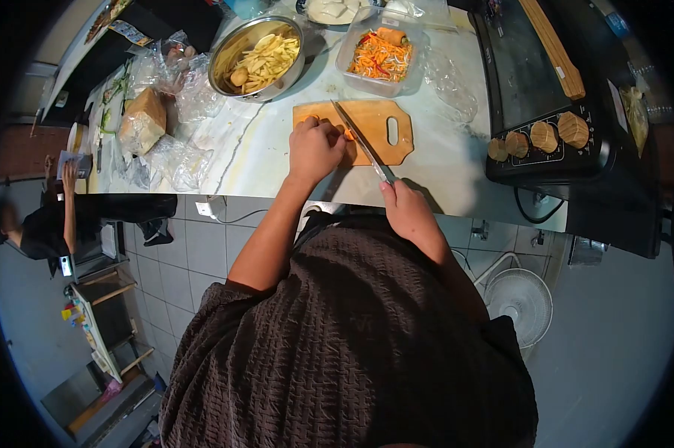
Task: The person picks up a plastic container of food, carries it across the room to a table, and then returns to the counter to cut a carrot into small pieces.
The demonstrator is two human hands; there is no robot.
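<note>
My right hand [410,210] is closed around the handle of a knife [361,143], whose blade slants up and left across a wooden cutting board [363,112]. My left hand [318,151] is pressed on the board with curled fingers, holding a carrot [349,134] mostly hidden beneath them. The carrot's orange end shows right beside the blade. Behind the board stands a clear plastic container [344,63] with shredded carrot and pale strips, plus a larger carrot piece on top. A steel bowl [296,75] of cut potato strips is to its left.
Plastic bags [195,89] and a wrapped brown block [143,119] lie on the left. A crumpled clear bag [450,84] is right of the container. A black oven [527,134] borders the right side. Another person [42,224] stands at far left. A fan [518,306] is below.
</note>
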